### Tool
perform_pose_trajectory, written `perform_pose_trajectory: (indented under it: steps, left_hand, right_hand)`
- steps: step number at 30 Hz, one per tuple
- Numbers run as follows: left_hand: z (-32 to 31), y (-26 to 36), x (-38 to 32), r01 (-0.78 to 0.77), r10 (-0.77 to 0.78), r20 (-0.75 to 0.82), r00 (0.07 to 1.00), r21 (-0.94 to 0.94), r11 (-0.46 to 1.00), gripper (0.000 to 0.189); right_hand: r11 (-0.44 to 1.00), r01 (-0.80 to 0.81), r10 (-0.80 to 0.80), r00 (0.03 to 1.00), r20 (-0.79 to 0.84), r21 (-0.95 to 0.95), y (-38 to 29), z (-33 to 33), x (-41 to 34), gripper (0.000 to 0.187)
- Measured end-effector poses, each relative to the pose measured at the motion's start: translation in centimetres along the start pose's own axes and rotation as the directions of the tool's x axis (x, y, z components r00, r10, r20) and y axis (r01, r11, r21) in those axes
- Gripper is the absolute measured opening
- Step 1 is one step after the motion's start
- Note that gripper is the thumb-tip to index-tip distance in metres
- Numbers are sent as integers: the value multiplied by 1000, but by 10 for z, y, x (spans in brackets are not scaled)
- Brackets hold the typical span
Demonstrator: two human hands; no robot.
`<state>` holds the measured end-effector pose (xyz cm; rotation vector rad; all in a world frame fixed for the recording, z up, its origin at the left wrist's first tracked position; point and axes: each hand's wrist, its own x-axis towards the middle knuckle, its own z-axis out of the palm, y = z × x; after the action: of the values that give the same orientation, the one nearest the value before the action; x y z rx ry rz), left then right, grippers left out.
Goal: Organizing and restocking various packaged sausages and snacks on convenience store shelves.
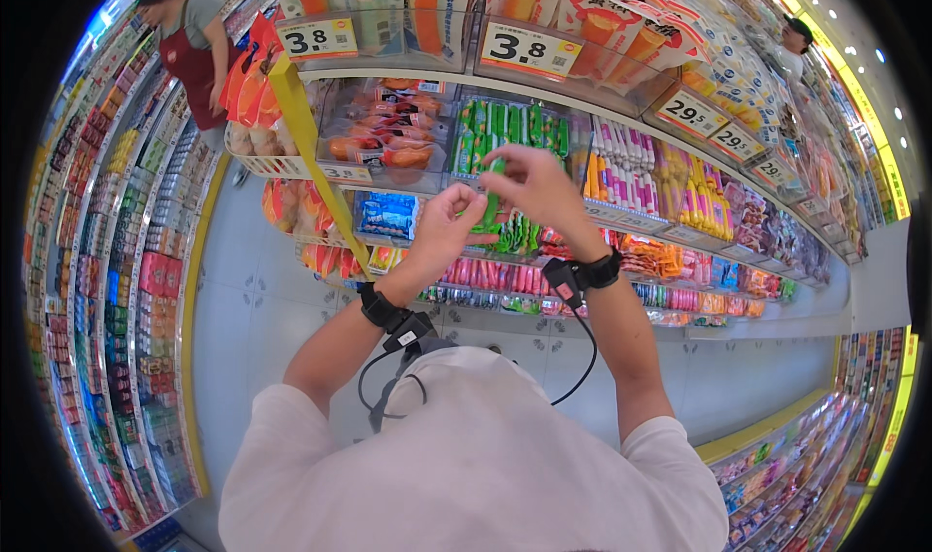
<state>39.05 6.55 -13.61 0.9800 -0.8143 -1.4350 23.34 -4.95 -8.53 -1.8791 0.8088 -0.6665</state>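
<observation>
A slim green snack packet (493,201) is upright between my two hands, in front of the shelves. My right hand (540,186) pinches its upper part between thumb and fingers. At its lower end, the fingers of my left hand (444,226) close around the packet, partly hiding it. Behind my hands, a clear bin of similar green packets (510,126) sits on the middle shelf. To its left is a bin of vacuum-packed orange-brown snacks (393,133). White, purple and orange stick packets (622,162) fill the bin on the right.
A yellow shelf post (317,155) stands left of my hands, beside a white basket (266,164) of red-orange bags. Price tags line the upper shelf edge (466,75). A person in a maroon apron (193,60) is at upper left, another person (790,49) at upper right.
</observation>
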Motion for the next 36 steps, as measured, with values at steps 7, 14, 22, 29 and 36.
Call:
perform_pose_trajectory:
  steps: [7,14,22,29,36]
  left_hand:
    - [-5,0,-11,103,-104,13,994,75,992,22]
    - [-34,-12,-26,89,-89,-43,995,-8,996,19]
    - [-36,-8,-27,115,-115,-38,993,-6,993,17]
    - [-50,-16,-29,99,-100,-57,993,-23,995,15]
    - [-42,-21,-17,119,-119,26,993,-3,993,12]
  right_hand:
    - [847,-57,-52,981,-188,-528,60,-55,56,45]
    - [831,-197,96,972,-214,-520,56,-36,60,40]
    - [403,-263,-227,899,-375,-876,122,-50,129,30]
    - [640,-373,307,926,-221,-672,41,-64,80,46]
    - [742,-387,390,913,-116,-548,21,-43,41,23]
